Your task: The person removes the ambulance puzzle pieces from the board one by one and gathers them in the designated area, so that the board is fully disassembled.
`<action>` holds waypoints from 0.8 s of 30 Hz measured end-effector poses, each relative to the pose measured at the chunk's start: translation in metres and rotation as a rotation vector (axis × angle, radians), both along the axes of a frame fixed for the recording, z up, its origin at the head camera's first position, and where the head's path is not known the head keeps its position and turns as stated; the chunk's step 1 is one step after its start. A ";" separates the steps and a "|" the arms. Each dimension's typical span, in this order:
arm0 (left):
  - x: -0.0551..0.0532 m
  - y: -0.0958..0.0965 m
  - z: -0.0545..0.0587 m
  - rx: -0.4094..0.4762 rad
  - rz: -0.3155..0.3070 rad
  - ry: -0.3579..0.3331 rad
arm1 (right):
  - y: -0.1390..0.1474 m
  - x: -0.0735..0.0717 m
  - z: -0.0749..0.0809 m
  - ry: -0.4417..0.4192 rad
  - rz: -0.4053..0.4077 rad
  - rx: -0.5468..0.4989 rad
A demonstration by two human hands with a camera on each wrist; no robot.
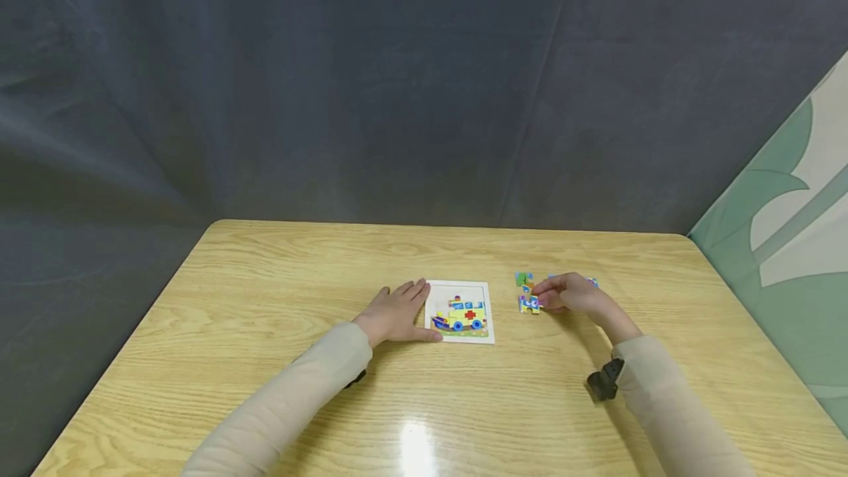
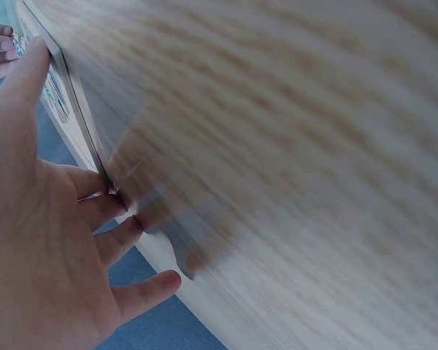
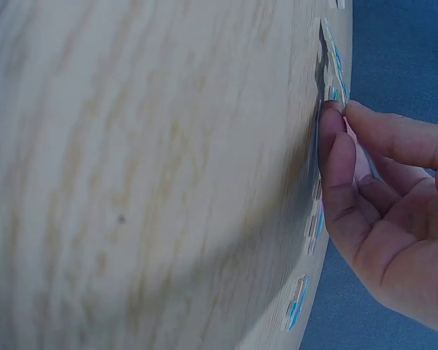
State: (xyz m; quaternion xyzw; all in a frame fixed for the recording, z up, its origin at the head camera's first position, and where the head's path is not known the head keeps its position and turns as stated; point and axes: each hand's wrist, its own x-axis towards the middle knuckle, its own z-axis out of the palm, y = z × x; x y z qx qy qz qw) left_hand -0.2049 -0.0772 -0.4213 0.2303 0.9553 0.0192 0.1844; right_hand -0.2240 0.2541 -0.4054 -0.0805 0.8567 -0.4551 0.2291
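A white square puzzle tray [image 1: 492, 322] lies on the table in the head view, with joined pieces forming a yellow ambulance picture [image 1: 460, 316]; its upper part shows bare white. My left hand [image 1: 397, 313] rests at the tray's left side, fingers spread and thumb at the lower edge. To the right of the tray, my right hand [image 1: 573, 294] pinches a colourful jigsaw piece [image 1: 530, 305] between thumb and fingers. In the right wrist view that piece [image 3: 339, 62] is tilted, raised at least partly from the table.
A green and blue jigsaw piece [image 1: 523, 279] lies just behind the pinched one. More pieces, such as one blue piece [image 1: 592, 283], are partly hidden behind my right hand. A dark curtain [image 1: 424, 94] stands behind the wooden table [image 1: 298, 256].
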 end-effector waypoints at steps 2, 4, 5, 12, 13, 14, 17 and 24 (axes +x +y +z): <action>0.000 0.000 0.000 -0.002 -0.001 0.002 | 0.001 -0.001 -0.001 0.000 -0.001 0.001; -0.001 0.000 -0.001 -0.002 -0.003 0.004 | 0.001 -0.002 -0.001 -0.002 -0.004 -0.001; -0.001 0.000 -0.001 -0.001 -0.004 0.005 | 0.001 -0.002 -0.002 -0.005 -0.008 -0.002; -0.001 0.000 0.001 0.010 -0.003 0.000 | 0.003 -0.002 0.001 -0.015 -0.032 0.003; -0.001 0.000 0.001 0.012 -0.001 0.000 | 0.003 -0.002 0.002 -0.017 -0.036 0.002; 0.000 0.000 0.002 0.013 0.000 -0.001 | 0.003 -0.002 0.003 -0.017 -0.036 0.002; 0.000 0.000 0.001 0.015 0.001 -0.003 | 0.002 -0.002 0.006 -0.019 -0.051 -0.006; 0.000 0.000 0.000 0.012 -0.001 0.001 | -0.017 0.001 0.015 0.052 -0.032 -0.004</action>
